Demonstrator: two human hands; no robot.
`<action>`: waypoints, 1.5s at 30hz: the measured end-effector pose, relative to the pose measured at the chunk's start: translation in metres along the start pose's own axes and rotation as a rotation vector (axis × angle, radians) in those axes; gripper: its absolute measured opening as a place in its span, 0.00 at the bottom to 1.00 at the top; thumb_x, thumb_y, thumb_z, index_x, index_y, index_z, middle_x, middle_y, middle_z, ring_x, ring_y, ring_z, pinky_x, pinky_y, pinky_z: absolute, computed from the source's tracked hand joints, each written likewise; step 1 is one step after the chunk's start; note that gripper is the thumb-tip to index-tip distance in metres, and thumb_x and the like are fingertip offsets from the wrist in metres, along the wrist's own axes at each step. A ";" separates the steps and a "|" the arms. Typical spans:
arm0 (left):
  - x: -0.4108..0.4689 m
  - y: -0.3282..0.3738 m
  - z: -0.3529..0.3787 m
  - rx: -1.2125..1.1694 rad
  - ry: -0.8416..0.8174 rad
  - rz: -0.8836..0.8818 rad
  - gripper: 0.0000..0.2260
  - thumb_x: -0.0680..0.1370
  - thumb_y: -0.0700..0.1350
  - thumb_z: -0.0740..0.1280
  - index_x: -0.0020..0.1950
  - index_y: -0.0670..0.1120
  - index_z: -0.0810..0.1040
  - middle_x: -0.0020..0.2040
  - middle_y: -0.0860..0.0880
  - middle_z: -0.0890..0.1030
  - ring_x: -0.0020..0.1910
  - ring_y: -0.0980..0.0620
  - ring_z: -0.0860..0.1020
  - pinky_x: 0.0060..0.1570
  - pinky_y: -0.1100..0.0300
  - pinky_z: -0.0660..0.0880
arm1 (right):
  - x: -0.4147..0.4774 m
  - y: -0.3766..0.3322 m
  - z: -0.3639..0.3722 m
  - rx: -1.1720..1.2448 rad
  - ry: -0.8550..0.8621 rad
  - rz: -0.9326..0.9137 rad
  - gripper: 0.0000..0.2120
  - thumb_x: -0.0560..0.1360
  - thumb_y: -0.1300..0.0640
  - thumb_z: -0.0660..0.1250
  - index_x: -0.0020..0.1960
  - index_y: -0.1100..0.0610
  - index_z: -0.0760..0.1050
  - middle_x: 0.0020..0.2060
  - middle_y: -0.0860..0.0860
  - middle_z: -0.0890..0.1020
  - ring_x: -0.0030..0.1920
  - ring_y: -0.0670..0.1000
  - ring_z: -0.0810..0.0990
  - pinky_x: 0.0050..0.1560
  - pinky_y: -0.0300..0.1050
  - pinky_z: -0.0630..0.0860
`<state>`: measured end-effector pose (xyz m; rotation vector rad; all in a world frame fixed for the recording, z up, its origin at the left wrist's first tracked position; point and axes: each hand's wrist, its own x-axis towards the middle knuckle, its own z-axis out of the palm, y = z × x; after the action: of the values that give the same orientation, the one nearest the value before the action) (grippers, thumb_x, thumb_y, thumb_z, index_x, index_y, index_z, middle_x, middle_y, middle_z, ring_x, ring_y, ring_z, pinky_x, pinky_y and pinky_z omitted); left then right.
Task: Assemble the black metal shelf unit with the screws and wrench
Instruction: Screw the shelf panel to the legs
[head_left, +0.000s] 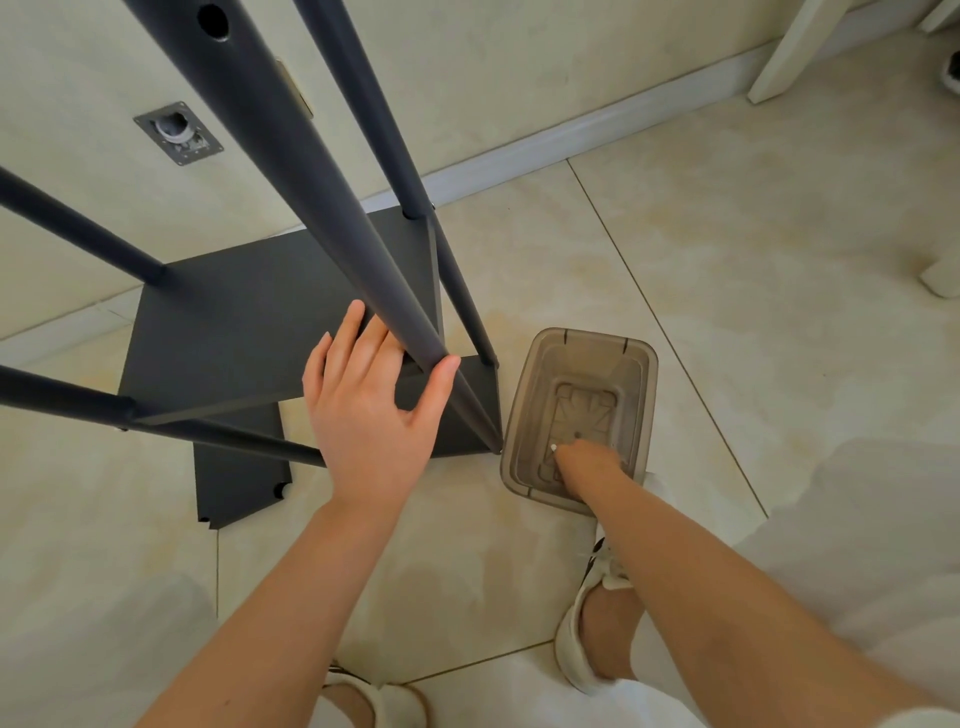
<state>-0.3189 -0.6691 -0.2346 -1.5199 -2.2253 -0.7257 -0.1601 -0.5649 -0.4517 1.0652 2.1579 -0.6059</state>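
The black metal shelf unit (223, 322) stands on the tiled floor by the wall, its round poles rising toward the camera. My left hand (371, 410) is spread around the nearest pole (332, 208), thumb on one side and fingers on the other, loosely touching it. My right hand (589, 462) reaches down inside a brown see-through plastic bin (639, 374) beside the shelf. Its fingertips sit at a small white item (553, 447) on the bin's bottom; whether the fingers hold it is not visible. No wrench is in view.
A flat black shelf panel (234, 478) lies on the floor under the unit's near edge. My feet in white slippers (587, 623) stand just behind the bin. A white furniture leg (795, 47) and baseboard are at the back right. A metal wall plate (179, 134) is on the wall.
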 end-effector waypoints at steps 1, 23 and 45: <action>0.000 0.000 0.000 -0.003 0.002 0.000 0.20 0.80 0.56 0.66 0.61 0.42 0.82 0.63 0.44 0.82 0.69 0.43 0.76 0.72 0.43 0.67 | 0.000 0.001 0.000 0.018 -0.001 0.001 0.15 0.79 0.62 0.63 0.65 0.58 0.74 0.56 0.55 0.80 0.55 0.56 0.80 0.47 0.48 0.74; 0.001 0.000 -0.003 -0.014 -0.039 -0.019 0.21 0.80 0.58 0.65 0.59 0.41 0.83 0.62 0.44 0.82 0.68 0.42 0.76 0.72 0.41 0.67 | 0.013 0.006 -0.007 0.487 0.020 0.131 0.11 0.81 0.60 0.61 0.55 0.65 0.79 0.52 0.60 0.82 0.44 0.55 0.74 0.44 0.45 0.73; 0.006 0.008 -0.015 -0.042 -0.108 -0.063 0.17 0.78 0.53 0.72 0.59 0.41 0.84 0.62 0.44 0.83 0.68 0.40 0.77 0.69 0.37 0.69 | -0.009 -0.003 -0.029 1.541 0.159 0.186 0.05 0.79 0.66 0.66 0.51 0.67 0.79 0.38 0.60 0.84 0.38 0.55 0.84 0.45 0.49 0.84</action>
<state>-0.3134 -0.6716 -0.2175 -1.5490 -2.3608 -0.7287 -0.1685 -0.5522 -0.4251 2.0010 1.3794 -2.2683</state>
